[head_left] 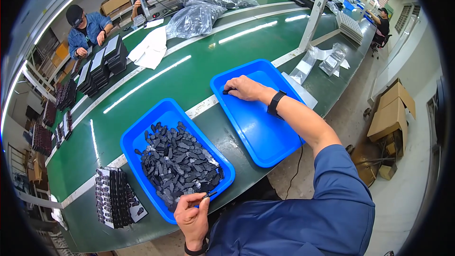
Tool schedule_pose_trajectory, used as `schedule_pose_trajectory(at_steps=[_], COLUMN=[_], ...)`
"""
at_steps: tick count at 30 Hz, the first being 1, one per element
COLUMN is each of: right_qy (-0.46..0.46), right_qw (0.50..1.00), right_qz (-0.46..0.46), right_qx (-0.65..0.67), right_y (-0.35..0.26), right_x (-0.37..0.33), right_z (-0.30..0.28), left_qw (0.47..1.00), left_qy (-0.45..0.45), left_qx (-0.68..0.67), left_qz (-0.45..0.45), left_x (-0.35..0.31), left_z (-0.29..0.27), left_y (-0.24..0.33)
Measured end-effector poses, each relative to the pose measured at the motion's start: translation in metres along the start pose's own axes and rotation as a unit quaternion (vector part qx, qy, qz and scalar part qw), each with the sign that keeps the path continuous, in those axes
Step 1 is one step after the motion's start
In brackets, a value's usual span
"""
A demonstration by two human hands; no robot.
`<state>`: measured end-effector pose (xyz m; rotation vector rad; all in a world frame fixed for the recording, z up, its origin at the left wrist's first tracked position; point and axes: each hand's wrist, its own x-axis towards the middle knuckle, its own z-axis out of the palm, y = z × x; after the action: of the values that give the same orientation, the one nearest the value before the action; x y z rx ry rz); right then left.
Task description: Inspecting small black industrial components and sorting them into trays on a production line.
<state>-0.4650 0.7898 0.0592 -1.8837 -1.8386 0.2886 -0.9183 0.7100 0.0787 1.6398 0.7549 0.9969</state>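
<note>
So the left hand (192,215) is pinching a black piece (211,195), long axis running rightward and slightly away. The pile (177,166) sits just beyond it in the left tray (163,110); the right hand (246,88), farther out over the right tray (265,137), grips a dark bit (226,92).

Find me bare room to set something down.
The right blue tray is bare nearside of the right hand; so is the green surface between the left blue tray and white cloth. Crowded: that left tray, heaped with black pieces, plus the black stack beside it.
</note>
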Motion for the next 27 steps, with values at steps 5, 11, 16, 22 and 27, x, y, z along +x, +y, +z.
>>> schedule_pose_trajectory(at_steps=[5,11,16,22,27], right_qy=[0.068,-0.184,-0.351,-0.394,-0.085], right_qw=[0.996,0.915,0.825,0.777,0.952], right_qz=[-0.06,-0.03,0.025,0.04,0.028], right_qx=[0.021,0.357,0.443,0.489,0.291], right_y=[-0.04,-0.186,-0.202,-0.198,-0.13], right_x=[-0.02,-0.062,-0.083,-0.09,-0.067], right_z=[-0.012,-0.031,-0.011,-0.003,-0.018], left_qw=[0.996,0.995,0.997,0.994,0.993], left_qy=[0.068,0.082,0.019,-0.018,0.005], left_qx=[0.04,0.049,0.02,0.055,0.102], left_qz=[-0.039,0.018,0.069,0.093,0.057], left_x=[0.009,0.025,0.028,0.017,0.022], left_z=[0.005,0.012,0.018,0.02,0.023], left_y=[0.013,0.019,0.025,0.023,0.024])
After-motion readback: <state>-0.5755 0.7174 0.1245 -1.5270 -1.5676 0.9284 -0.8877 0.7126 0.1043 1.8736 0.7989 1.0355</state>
